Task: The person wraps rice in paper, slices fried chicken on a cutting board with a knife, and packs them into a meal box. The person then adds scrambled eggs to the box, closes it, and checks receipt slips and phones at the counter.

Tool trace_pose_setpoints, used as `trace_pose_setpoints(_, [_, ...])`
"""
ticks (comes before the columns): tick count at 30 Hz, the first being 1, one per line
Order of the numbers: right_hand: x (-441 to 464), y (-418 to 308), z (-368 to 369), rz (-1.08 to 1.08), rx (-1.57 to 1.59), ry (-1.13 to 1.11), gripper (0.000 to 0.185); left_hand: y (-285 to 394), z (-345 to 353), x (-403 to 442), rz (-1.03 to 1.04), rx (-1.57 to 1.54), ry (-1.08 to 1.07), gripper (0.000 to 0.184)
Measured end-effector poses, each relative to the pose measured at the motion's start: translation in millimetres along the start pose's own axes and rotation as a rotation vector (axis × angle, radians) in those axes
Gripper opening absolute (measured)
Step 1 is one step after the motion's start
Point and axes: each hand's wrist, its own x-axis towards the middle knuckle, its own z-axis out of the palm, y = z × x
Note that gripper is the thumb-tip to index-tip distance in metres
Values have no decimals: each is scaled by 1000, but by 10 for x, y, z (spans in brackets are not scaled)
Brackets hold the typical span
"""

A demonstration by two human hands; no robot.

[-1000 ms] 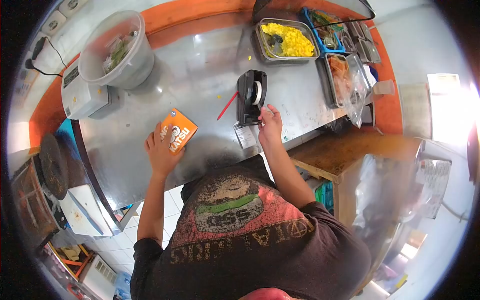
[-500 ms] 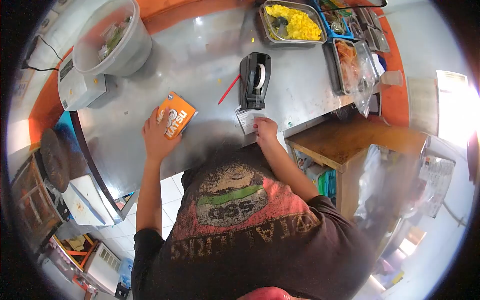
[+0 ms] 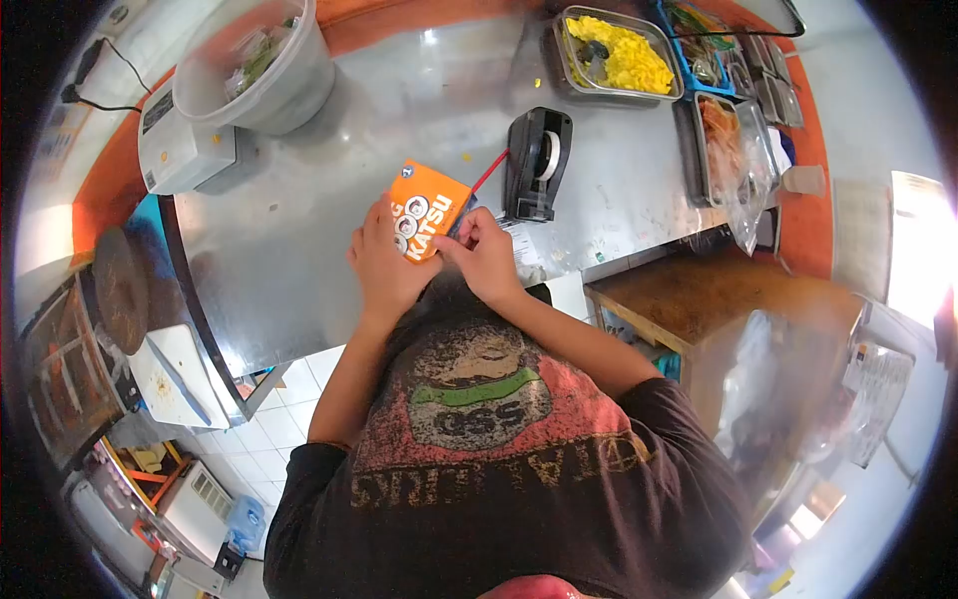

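Note:
An orange box with white "KATSU" lettering is in front of my body, above the steel table. My left hand grips its left and lower side, thumb along the bottom edge. At the lower right corner, my right hand pinches the box's edge with bent fingers; whether anything small is between them is hidden. Just beyond my right hand stands a black tape dispenser with a white roll. A red pen lies between box and dispenser. Printed white paper shows partly beside my right hand.
A clear tub rests on a white scale at back left. At back right are a container of yellow food and a tray with a plastic bag. A wooden table stands right.
My left hand has brought the orange box rightward, towards the dispenser. My right hand has left the white paper and moved left onto the box's edge. The view has shifted slightly.

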Motion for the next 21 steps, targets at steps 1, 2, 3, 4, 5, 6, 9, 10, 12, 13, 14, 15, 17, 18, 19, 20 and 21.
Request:
trace_pose_setpoints(1, [6, 27, -22, -7, -14, -8, 33, -87, 19, 0, -70, -236, -36, 98])
trace_pose_setpoints(2, [0, 60, -52, -11, -29, -11, 34, -175, 34, -4, -140, -475, -76, 97])
trace_pose_setpoints(3, [-20, 139, -89, -5, -31, -5, 34, -253, 43, -19, -137, -478, -84, 97])
trace_pose_setpoints(4, [-28, 217, -130, -21, -72, 37, 31, -334, 42, -20, -151, -503, -71, 96])
trace_pose_setpoints(5, [-12, 295, -184, -41, -113, 77, 28, -392, 45, -8, -164, -529, -53, 95])
trace_pose_setpoints(6, [7, 298, -274, -17, -118, 205, 23, -377, -40, 7, -136, -357, -50, 99])
trace_pose_setpoints(9, [182, 535, -634, -143, -282, 538, 21, -398, 35, -29, -214, 136, -53, 101])
trace_pose_setpoints(10, [239, 532, -725, -76, -212, 639, 23, -478, 124, -25, -237, 221, -100, 103])
trace_pose_setpoints(12, [391, 550, -779, -6, -134, 749, 27, -494, 228, -113, -175, 315, -33, 102])
trace_pose_setpoints(13, [470, 571, -799, 175, 196, 633, 35, -432, 246, -124, -115, 401, 34, 101])
trace_pose_setpoints(14, [475, 602, -823, 355, 518, 497, 42, -354, 258, -159, -111, 401, 25, 101])
trace_pose_setpoints(15, [477, 585, -852, 358, 518, 500, 42, -234, 245, -154, 27, 256, -1, 94])
trace_pose_setpoints(17, [497, 486, -903, 479, 660, 502, 42, -80, 359, -138, 80, -109, -310, 77])
trace_pose_setpoints(18, [443, 470, -918, 480, 660, 502, 42, -59, 534, -144, -9, -329, -594, 68])
trace_pose_setpoints(19, [333, 453, -927, 411, 713, 518, 42, -103, 877, -214, -54, -385, -663, 61])
trace_pose_setpoints(20, [215, 442, -927, 342, 766, 533, 41, -117, 1164, -267, -101, -441, -730, 55])
trace_pose_setpoints(21, [109, 456, -896, 342, 766, 532, 41, -22, 1242, -227, -101, -440, -730, 55])
